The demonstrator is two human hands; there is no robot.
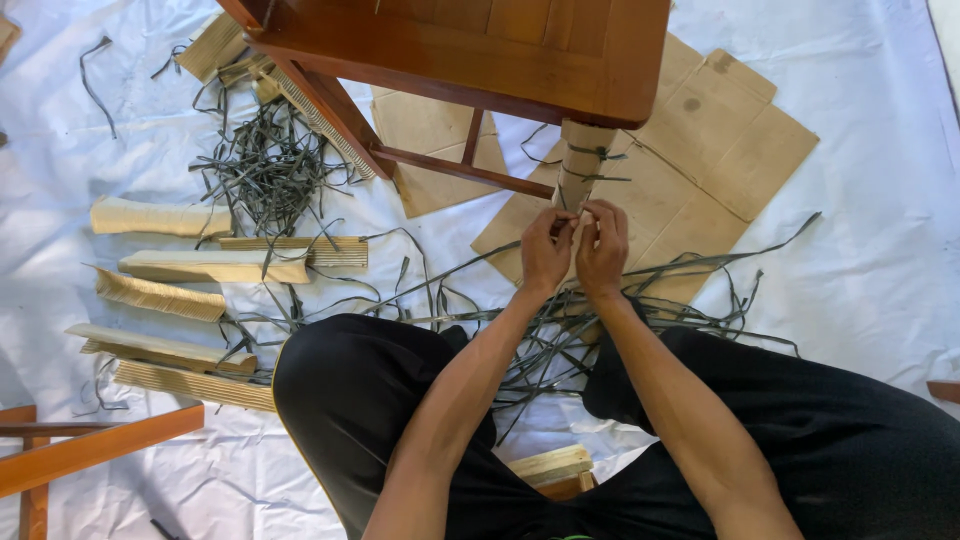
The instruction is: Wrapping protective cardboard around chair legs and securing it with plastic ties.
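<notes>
Pinching the cardboard-wrapped chair leg, left hand and right hand, grips clamped.

The chair is made of wood, brown and shiny smooth. One chair leg is wrapped in ribbed cardboard, dull and tan, tied with thin dark plastic strips. More of these flat strips lie in a pile and look a bit glossy. The flat cardboard sheet is matt brown paper with a few stains. The cardboard rolls look rough and ridged. The white sheet on the floor is thin, crinkly and slightly shiny. The trousers are soft black cloth.
</notes>
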